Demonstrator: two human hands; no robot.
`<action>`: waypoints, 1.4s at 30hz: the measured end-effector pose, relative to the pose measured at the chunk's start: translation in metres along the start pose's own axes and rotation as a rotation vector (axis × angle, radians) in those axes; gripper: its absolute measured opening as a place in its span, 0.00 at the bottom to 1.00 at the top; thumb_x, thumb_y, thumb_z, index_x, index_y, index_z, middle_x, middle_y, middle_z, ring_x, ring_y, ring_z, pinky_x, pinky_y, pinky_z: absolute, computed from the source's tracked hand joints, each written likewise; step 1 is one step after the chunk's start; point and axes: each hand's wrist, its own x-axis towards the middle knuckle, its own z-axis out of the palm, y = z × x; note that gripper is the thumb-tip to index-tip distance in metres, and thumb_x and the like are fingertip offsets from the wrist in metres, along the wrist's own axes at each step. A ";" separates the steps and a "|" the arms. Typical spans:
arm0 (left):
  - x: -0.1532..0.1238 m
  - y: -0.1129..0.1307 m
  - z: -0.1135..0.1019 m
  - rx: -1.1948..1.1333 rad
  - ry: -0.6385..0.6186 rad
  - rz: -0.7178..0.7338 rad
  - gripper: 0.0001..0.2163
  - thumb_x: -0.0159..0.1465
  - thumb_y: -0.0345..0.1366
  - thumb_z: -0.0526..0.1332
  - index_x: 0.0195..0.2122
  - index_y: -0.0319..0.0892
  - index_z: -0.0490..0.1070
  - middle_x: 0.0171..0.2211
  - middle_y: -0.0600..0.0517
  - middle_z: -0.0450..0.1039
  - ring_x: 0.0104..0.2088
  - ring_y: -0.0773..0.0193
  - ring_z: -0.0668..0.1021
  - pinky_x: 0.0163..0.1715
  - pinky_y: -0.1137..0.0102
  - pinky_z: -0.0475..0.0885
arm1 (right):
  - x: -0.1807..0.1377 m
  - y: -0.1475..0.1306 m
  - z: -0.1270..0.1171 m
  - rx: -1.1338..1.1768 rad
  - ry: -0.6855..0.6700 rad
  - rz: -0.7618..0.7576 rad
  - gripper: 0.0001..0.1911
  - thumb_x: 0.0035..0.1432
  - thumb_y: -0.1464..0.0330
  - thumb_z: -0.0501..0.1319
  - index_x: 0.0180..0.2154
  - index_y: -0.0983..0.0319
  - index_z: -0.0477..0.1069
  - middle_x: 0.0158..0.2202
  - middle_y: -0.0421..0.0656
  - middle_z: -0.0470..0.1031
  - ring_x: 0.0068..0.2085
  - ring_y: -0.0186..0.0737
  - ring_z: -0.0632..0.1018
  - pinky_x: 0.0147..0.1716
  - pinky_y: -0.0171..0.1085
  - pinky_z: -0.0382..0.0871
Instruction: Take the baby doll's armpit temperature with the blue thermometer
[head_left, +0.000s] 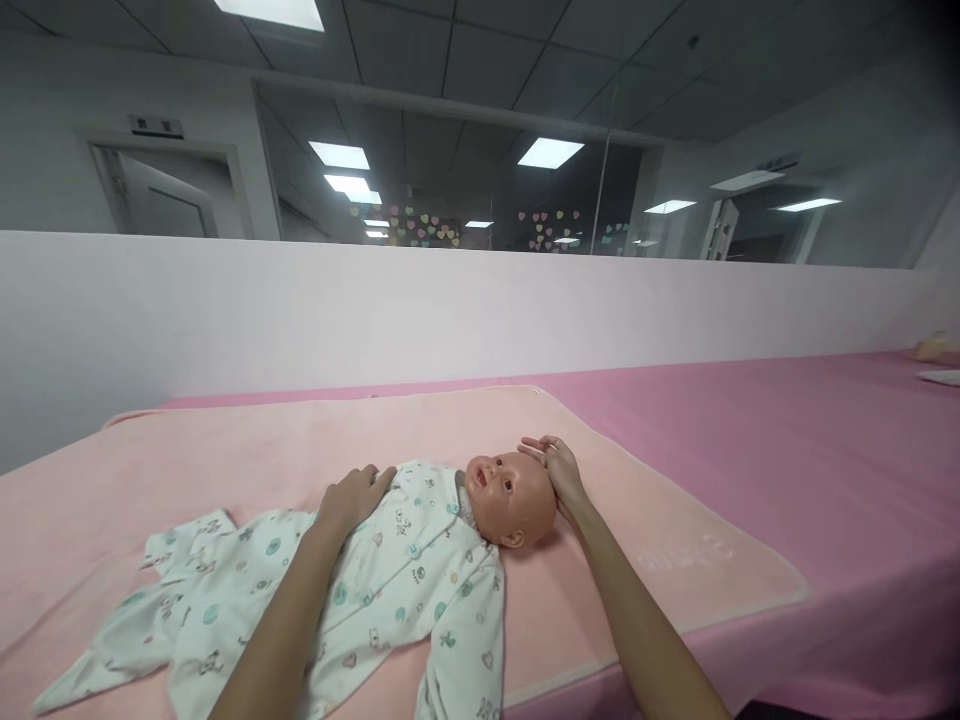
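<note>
Head view: doll [450,530] supine between hands; right hand [559,475] cups head.

Flat white light from ceiling panels [550,152] above the partition wall [450,310] fills the room evenly, and the glass [450,200] over the wall mirrors them as bright patches. Below the wall, the doll's head [510,495] throws only a faint, soft shadow on the pink blanket [675,500]. The wide lens bows the wall's top edge. The corner above its right end darkens.
</note>
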 end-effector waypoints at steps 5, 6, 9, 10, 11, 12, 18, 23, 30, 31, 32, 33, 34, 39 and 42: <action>0.002 -0.003 0.001 -0.007 0.000 0.019 0.26 0.57 0.56 0.40 0.37 0.43 0.68 0.41 0.43 0.72 0.41 0.51 0.74 0.39 0.60 0.66 | 0.000 -0.001 -0.003 0.069 -0.047 0.017 0.11 0.38 0.76 0.57 0.27 0.59 0.58 0.31 0.41 0.78 0.37 0.42 0.79 0.37 0.40 0.73; 0.002 -0.003 0.001 -0.007 0.002 0.019 0.26 0.57 0.56 0.40 0.37 0.43 0.68 0.41 0.43 0.72 0.41 0.51 0.74 0.39 0.60 0.66 | 0.000 -0.001 -0.004 0.081 -0.054 0.017 0.11 0.37 0.76 0.56 0.27 0.59 0.59 0.31 0.41 0.78 0.38 0.42 0.79 0.39 0.41 0.73; 0.003 -0.004 0.001 -0.008 0.002 0.016 0.27 0.57 0.57 0.39 0.38 0.43 0.68 0.41 0.43 0.71 0.42 0.50 0.74 0.40 0.60 0.66 | 0.000 -0.003 -0.006 0.139 -0.098 0.004 0.12 0.37 0.75 0.56 0.28 0.59 0.60 0.33 0.42 0.78 0.40 0.44 0.78 0.44 0.45 0.71; 0.003 -0.003 0.000 -0.008 0.001 0.016 0.27 0.57 0.57 0.40 0.38 0.43 0.68 0.41 0.43 0.71 0.42 0.50 0.74 0.40 0.60 0.66 | 0.000 -0.004 -0.006 0.162 -0.119 0.002 0.11 0.38 0.74 0.56 0.29 0.59 0.61 0.34 0.43 0.78 0.41 0.44 0.78 0.45 0.46 0.70; 0.003 -0.003 0.000 -0.007 0.000 0.015 0.27 0.57 0.57 0.40 0.38 0.43 0.68 0.41 0.43 0.71 0.41 0.50 0.74 0.39 0.60 0.66 | 0.000 -0.004 -0.007 0.182 -0.132 0.003 0.10 0.40 0.72 0.57 0.30 0.59 0.62 0.34 0.44 0.78 0.41 0.44 0.78 0.46 0.47 0.69; 0.003 -0.003 0.000 -0.006 -0.001 0.015 0.27 0.56 0.57 0.40 0.38 0.43 0.68 0.41 0.43 0.71 0.41 0.50 0.74 0.39 0.60 0.66 | 0.000 -0.005 -0.007 0.193 -0.136 0.005 0.10 0.42 0.70 0.58 0.32 0.59 0.62 0.34 0.44 0.78 0.40 0.44 0.78 0.46 0.47 0.69; 0.001 -0.002 -0.001 -0.011 -0.008 0.014 0.27 0.57 0.56 0.40 0.38 0.43 0.68 0.41 0.43 0.71 0.42 0.50 0.74 0.40 0.59 0.65 | -0.004 -0.004 -0.003 0.136 -0.056 0.016 0.19 0.44 0.73 0.60 0.39 0.56 0.60 0.40 0.42 0.75 0.40 0.42 0.78 0.43 0.46 0.71; -0.001 -0.001 -0.002 -0.027 -0.014 0.006 0.27 0.57 0.57 0.40 0.39 0.43 0.68 0.42 0.43 0.71 0.42 0.49 0.73 0.42 0.58 0.65 | -0.005 -0.003 -0.005 0.080 -0.099 0.032 0.24 0.36 0.79 0.56 0.39 0.56 0.61 0.45 0.41 0.71 0.44 0.41 0.76 0.41 0.40 0.72; -0.003 -0.002 -0.003 -0.015 0.009 0.010 0.27 0.57 0.56 0.40 0.40 0.43 0.69 0.42 0.43 0.71 0.41 0.50 0.74 0.41 0.59 0.65 | -0.005 -0.001 -0.001 -0.065 -0.054 -0.012 0.18 0.40 0.68 0.62 0.37 0.56 0.65 0.49 0.40 0.70 0.45 0.43 0.75 0.33 0.35 0.71; -0.003 -0.002 -0.003 -0.014 0.009 0.013 0.27 0.57 0.56 0.40 0.40 0.43 0.69 0.42 0.43 0.71 0.41 0.50 0.74 0.41 0.59 0.65 | -0.006 -0.002 -0.001 -0.073 -0.093 -0.003 0.17 0.41 0.65 0.62 0.38 0.57 0.66 0.47 0.41 0.72 0.44 0.43 0.76 0.36 0.36 0.70; -0.004 -0.002 -0.003 -0.015 0.010 0.018 0.27 0.57 0.56 0.40 0.41 0.43 0.69 0.42 0.43 0.71 0.42 0.50 0.74 0.41 0.59 0.65 | -0.008 -0.003 0.000 -0.098 -0.143 0.008 0.16 0.43 0.63 0.62 0.38 0.58 0.68 0.44 0.42 0.74 0.43 0.42 0.76 0.38 0.37 0.70; -0.004 -0.002 -0.003 -0.016 0.008 0.023 0.27 0.58 0.55 0.40 0.40 0.43 0.68 0.41 0.43 0.71 0.42 0.50 0.73 0.42 0.59 0.65 | -0.010 -0.004 0.000 -0.136 -0.195 0.023 0.16 0.45 0.61 0.61 0.37 0.60 0.70 0.40 0.42 0.75 0.41 0.42 0.76 0.39 0.37 0.69; -0.004 -0.001 -0.003 -0.018 0.005 0.027 0.26 0.58 0.55 0.40 0.40 0.43 0.68 0.41 0.44 0.71 0.43 0.50 0.73 0.42 0.58 0.64 | -0.012 -0.005 0.001 -0.181 -0.239 0.042 0.15 0.46 0.59 0.60 0.35 0.61 0.71 0.37 0.42 0.76 0.39 0.41 0.76 0.39 0.36 0.68; -0.006 0.001 -0.003 -0.010 0.003 0.020 0.27 0.58 0.55 0.40 0.41 0.43 0.68 0.43 0.43 0.71 0.45 0.50 0.73 0.43 0.59 0.64 | -0.019 -0.006 0.000 -0.263 -0.286 0.145 0.17 0.47 0.56 0.59 0.29 0.64 0.73 0.29 0.41 0.77 0.34 0.41 0.76 0.35 0.35 0.68; -0.006 0.001 -0.004 -0.004 0.006 0.014 0.28 0.57 0.56 0.39 0.42 0.43 0.68 0.43 0.43 0.71 0.44 0.49 0.73 0.43 0.59 0.64 | -0.017 -0.005 0.000 -0.197 -0.298 0.204 0.19 0.49 0.55 0.58 0.33 0.64 0.74 0.32 0.44 0.78 0.37 0.43 0.77 0.38 0.38 0.69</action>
